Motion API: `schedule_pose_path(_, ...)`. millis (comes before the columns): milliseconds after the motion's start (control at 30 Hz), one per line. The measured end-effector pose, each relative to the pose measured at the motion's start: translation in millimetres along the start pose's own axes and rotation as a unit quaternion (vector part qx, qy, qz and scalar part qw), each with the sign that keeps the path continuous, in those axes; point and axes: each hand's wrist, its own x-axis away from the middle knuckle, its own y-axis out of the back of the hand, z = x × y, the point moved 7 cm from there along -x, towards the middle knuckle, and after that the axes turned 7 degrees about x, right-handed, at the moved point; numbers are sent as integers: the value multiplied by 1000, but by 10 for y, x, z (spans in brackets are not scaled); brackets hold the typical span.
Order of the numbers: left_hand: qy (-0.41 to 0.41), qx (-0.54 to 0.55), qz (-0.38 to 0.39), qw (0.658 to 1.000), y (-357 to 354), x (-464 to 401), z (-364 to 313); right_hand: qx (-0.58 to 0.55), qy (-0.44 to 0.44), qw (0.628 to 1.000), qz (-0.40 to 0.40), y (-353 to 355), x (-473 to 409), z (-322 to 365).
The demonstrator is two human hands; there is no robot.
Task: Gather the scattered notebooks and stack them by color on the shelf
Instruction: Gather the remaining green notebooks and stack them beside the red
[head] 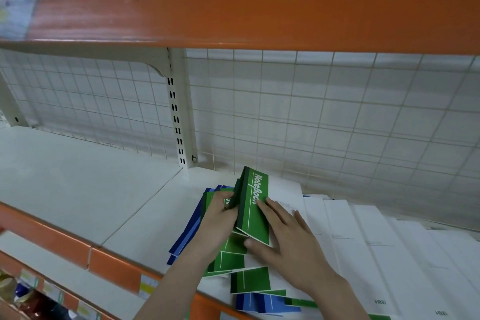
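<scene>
1. Our left hand (220, 218) gripped the near edge of a few green notebooks (253, 205) held tilted up on edge, its fingers curled round their left side.
2. Our right hand (288, 239) lay against the front cover of the same bundle, fingers straight along the green cover and thumb under its lower corner, so it braced rather than clenched.
3. The raised cover bore the word "NoteBook" in white along a darker green spine strip.
4. Under our hands more green notebooks (233, 257) lay fanned flat on the white shelf (91, 189), one sticking out toward the front edge.
5. Blue notebooks (189, 231) lay spread beneath and to the left of the green ones, and more blue notebooks (265, 302) lay at the front edge of the shelf.
6. To the right, white notebooks (363, 241) overlapped in a row along the shelf, touching the green pile.
7. Behind stood a white wire grid back panel (311, 112) and a slotted upright (176, 117); above ran an orange shelf edge (259, 8).
</scene>
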Motion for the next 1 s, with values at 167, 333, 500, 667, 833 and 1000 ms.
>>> schedule_pose_path(167, 28, 129, 10, 991, -79, 5, -25, 29, 1, 1000, -7, -9, -8, -46)
schedule_pose_path(333, -144, -323, -56, 934, 105, 23, -170, 20, -5, 999, -25, 3, -16, -57)
schedule_pose_path(500, -112, -504, 2, 857, -12, 36, 11, 19, -3, 999, -27, -4, -23, -57)
schedule_pose_path(667, -65, -407, 13, 911, 37, 3, 46, 14, -3, 1000, -28, 21, -13, -46)
schedule_pose_path(833, -106, -257, 34, 960, 0, 47, -22, 18, 4, 1000, -25, 30, 3, -32)
schedule_pose_path(1000, 48, 24, 29, 998, 2, 9, 117, 18, 18, 999, -20, 32, 4, -2)
